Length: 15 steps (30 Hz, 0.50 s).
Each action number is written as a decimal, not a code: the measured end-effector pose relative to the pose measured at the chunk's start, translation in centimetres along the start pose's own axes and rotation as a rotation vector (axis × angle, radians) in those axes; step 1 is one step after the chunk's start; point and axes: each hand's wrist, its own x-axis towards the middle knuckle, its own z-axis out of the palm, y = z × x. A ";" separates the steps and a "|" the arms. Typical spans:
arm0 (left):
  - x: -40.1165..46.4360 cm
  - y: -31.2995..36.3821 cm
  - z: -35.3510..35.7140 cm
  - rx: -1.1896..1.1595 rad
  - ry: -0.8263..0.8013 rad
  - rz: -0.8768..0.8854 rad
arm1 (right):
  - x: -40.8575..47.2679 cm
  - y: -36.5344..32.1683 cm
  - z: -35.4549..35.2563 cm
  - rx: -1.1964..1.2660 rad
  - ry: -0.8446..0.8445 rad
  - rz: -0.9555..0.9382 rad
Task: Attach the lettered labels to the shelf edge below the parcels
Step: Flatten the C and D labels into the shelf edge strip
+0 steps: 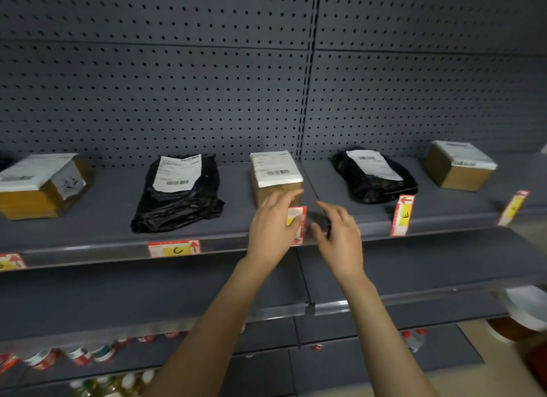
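Several parcels sit along a grey shelf: a cardboard box (38, 186) at left, a black bag (180, 201), a small brown box (275, 174), another black bag (373, 177) and a box (458, 165) at right. My left hand (272, 228) holds a red and yellow label (297, 219) upright at the shelf edge (88, 253) below the small brown box. My right hand (337, 233) hovers just right of it, fingers spread over the edge. A label marked C (174, 247) lies flat on the edge. A label marked E (402, 216) and another label (513, 208) stand upright.
Part of a label (11, 262) shows at the far left of the edge. A pegboard back wall (207, 85) rises behind the parcels. Lower shelves hold bottles (80, 355). A white bowl-like object (527, 307) lies at the right.
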 end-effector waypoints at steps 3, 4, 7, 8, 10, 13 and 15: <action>1.3 0.9 1.4 0.045 0.005 -0.035 | 0.2 1.5 -0.2 0.022 -0.096 -0.071; 1.1 0.8 1.5 0.055 0.042 -0.067 | 0.3 1.8 -0.2 0.028 -0.108 -0.096; -0.5 0.0 0.7 0.112 0.235 -0.145 | 0.6 2.3 0.1 0.038 -0.108 -0.164; -1.2 -0.3 0.1 0.128 0.287 -0.163 | 0.7 2.2 0.3 0.044 -0.114 -0.183; -2.4 -1.2 -1.0 0.155 0.322 -0.204 | 0.6 1.6 0.9 0.048 -0.151 -0.233; -3.1 -2.4 -1.7 0.159 0.297 -0.255 | 0.6 0.6 1.9 0.063 -0.188 -0.263; -3.1 -2.6 -1.6 0.161 0.288 -0.259 | 0.8 0.2 2.3 0.076 -0.183 -0.241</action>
